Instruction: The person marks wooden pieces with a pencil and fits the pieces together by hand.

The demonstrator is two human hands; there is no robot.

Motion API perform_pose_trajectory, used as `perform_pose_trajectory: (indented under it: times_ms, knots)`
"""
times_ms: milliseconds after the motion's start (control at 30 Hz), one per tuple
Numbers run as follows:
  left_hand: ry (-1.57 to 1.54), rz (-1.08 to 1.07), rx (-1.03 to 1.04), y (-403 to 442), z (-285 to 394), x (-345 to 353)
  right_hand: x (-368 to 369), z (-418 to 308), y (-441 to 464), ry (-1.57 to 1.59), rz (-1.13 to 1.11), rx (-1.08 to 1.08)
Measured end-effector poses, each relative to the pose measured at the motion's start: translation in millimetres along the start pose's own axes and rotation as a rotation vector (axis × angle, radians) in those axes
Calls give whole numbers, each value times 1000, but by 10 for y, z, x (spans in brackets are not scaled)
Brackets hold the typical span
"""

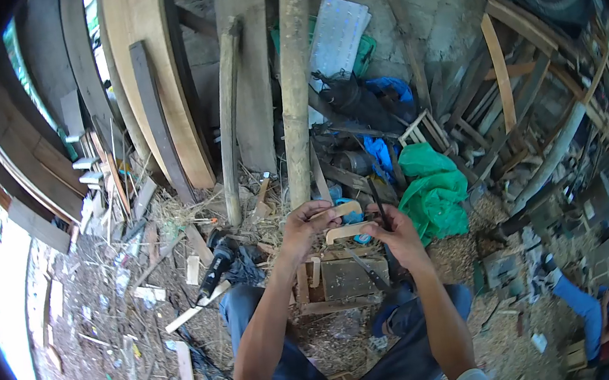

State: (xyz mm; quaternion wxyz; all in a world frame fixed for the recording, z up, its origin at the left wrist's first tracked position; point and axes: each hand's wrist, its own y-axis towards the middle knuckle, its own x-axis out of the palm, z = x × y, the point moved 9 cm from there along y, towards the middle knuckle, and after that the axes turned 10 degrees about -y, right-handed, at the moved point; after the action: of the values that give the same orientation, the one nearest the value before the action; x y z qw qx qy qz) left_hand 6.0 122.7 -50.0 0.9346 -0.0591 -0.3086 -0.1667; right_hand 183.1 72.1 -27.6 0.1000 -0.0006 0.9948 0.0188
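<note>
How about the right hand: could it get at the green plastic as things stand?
Likely yes: the green plastic lies near the right hand, with nothing visible between them. But that hand appears occupied with a pale wooden piece and a dark rod, so may need freeing first.

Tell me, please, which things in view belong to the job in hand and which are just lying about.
Seemingly part of the job:
small wooden piece in the left hand
second wooden piece and dark slim rod, both at the right hand

Apparently just lying about:
green plastic sheet
white panel
power tool on the floor, perhaps set aside
</note>
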Motion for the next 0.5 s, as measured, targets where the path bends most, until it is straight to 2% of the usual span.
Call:
perform_pose_trajectory:
  times_ms: [67, 200, 267, 333, 367, 467, 500]
  knots:
    - [-39, 37, 21, -11, 15, 36, -80, -121, -74, 81, 61, -19]
    - [197, 15, 22, -28, 64, 217, -282, -128, -142, 59, 129, -45]
    - [218, -24, 14, -31, 135, 409, -310, -99, -172, -85, 87, -38]
    - [415, -40, 96, -37, 358, 664, -364, -232, -258, -35, 107, -49]
    - [483, -63, 32, -26, 368, 723, -388, -288, -287, -9, 118, -54]
    - [379, -109, -46, 39, 308, 742, -443, -261, -320, 67, 191, -28]
    - [175, -142, -106, 20, 286, 788, -431, -235, -309, 72, 188, -28]
